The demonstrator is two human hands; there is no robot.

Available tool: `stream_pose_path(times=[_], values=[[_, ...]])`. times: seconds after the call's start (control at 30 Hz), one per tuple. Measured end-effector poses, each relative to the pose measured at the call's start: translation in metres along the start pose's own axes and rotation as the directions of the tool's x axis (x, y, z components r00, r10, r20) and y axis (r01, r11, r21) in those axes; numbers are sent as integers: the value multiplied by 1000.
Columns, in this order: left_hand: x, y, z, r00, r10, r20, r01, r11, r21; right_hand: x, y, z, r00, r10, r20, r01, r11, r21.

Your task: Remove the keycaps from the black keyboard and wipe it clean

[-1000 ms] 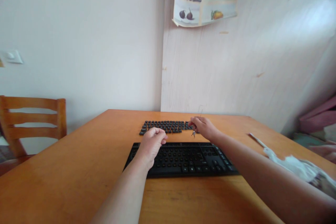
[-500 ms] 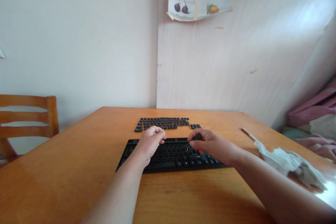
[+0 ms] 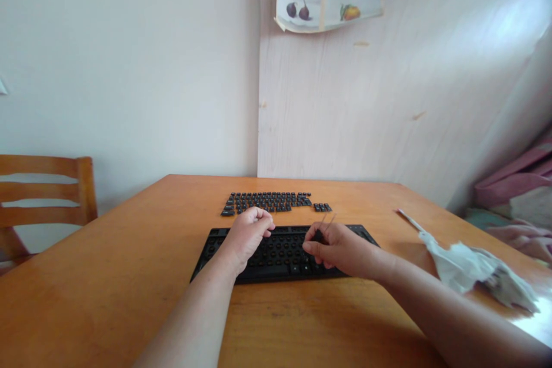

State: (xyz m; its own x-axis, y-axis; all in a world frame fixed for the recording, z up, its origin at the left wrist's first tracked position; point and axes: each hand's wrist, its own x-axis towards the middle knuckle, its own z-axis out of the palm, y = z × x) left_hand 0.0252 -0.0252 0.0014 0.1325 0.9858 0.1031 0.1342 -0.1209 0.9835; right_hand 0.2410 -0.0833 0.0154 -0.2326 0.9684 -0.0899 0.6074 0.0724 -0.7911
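- Left hand (image 3: 249,237): fingertips pressed together over the black keyboard (image 3: 276,254).
- Right hand (image 3: 338,248): pinching a dark wire-ended tool (image 3: 318,236) above that keyboard.
- Loose keycaps (image 3: 264,202) lie between keyboard and the worktop's (image 3: 129,282) far edge.

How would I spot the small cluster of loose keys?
On the table, find the black keyboard. Beyond it, loose black keys form a wide block. The small cluster lies off that block's right end, set apart by a narrow gap and far fewer keys.
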Motion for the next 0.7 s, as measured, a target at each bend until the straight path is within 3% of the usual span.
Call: stream_pose_path(times=[0.17, 0.37, 0.53, 0.7], values=[[-2, 1, 1, 1000, 5, -1, -5, 1000, 17, 1, 3, 5, 1000, -14, 0, 14, 998, -60], [0, -1, 0, 1000, 4, 16, -4, 1000, 26, 2, 4, 10, 989, -128, -73, 113, 976, -185], [-2, 0, 2, 998, 13, 66, -15, 999, 28, 4, 4, 16, 993, -50, -110, 42, 997, -72], [-9, 7, 5, 982, -12, 186, 6, 999, 34, 10, 14, 21, 987, -37, -158, 38, 999, 1]])
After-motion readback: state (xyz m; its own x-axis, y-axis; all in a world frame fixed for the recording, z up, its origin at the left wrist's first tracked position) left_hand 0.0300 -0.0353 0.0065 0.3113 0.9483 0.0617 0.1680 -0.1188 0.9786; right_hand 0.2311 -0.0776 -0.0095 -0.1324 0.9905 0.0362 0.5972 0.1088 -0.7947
